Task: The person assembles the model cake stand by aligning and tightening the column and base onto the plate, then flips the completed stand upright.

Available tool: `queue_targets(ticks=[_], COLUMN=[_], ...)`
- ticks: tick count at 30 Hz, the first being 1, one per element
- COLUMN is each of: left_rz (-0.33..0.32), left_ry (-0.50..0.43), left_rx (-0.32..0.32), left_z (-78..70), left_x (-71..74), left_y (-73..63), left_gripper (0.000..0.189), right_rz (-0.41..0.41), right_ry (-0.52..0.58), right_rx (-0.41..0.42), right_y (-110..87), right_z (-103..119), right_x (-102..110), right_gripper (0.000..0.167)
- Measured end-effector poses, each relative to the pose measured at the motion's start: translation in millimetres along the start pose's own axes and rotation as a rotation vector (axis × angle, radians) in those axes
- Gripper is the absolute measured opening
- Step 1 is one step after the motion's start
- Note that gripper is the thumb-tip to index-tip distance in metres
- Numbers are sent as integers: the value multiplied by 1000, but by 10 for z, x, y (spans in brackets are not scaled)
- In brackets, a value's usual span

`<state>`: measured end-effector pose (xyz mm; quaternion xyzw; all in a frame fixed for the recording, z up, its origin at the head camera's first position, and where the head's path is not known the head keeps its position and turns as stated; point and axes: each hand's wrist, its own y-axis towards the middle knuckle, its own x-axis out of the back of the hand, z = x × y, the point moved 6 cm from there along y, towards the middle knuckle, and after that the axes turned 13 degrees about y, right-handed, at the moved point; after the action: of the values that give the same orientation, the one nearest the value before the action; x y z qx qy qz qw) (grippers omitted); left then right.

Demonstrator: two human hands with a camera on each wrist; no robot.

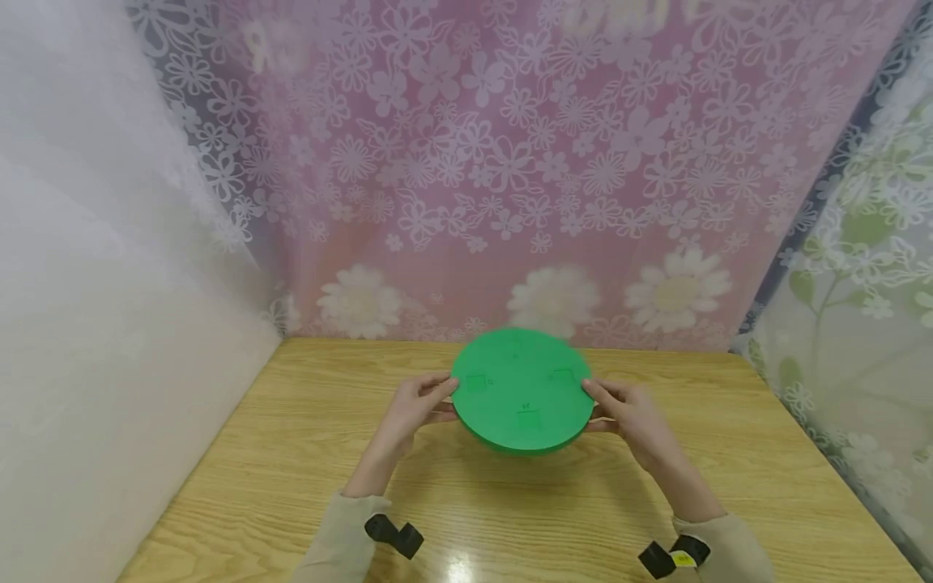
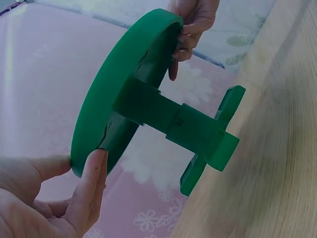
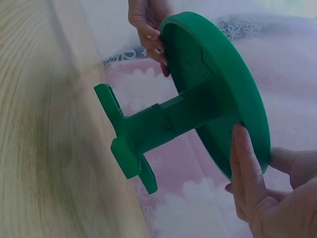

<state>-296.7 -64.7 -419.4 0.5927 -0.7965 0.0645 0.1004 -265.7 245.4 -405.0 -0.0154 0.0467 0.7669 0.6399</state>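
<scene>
A small green toy table with a round top is held level-ish in front of me, its top facing up and showing shallow square recesses. My left hand pinches the left edge, thumb on top and fingers underneath. On the opposite edge my right hand grips in the same way. Both wrist views reveal the underside: a central post runs down from the round top to cross-shaped feet. Those feet are close over the wooden tabletop. The head view hides the post and feet beneath the disc.
The wooden table spreads under both hands. A pink flowered curtain hangs along its back edge. A white sheet stands at the left and a flowered sheet at the right. Dark wrist cameras sit on the sleeves.
</scene>
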Motion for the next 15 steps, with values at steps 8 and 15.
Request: queue_targets(ticks=[8, 15], left_rz=[33, 87], left_ry=[27, 49], left_rx=[15, 21], left_z=[101, 235], left_x=[-49, -96], left_y=[-10, -47], left_gripper=[45, 47], right_rz=[74, 131], right_ry=[-3, -28], right_rx=[-100, -138], right_y=[-58, -149], right_z=[-181, -338], right_x=[14, 11], right_gripper=[59, 62])
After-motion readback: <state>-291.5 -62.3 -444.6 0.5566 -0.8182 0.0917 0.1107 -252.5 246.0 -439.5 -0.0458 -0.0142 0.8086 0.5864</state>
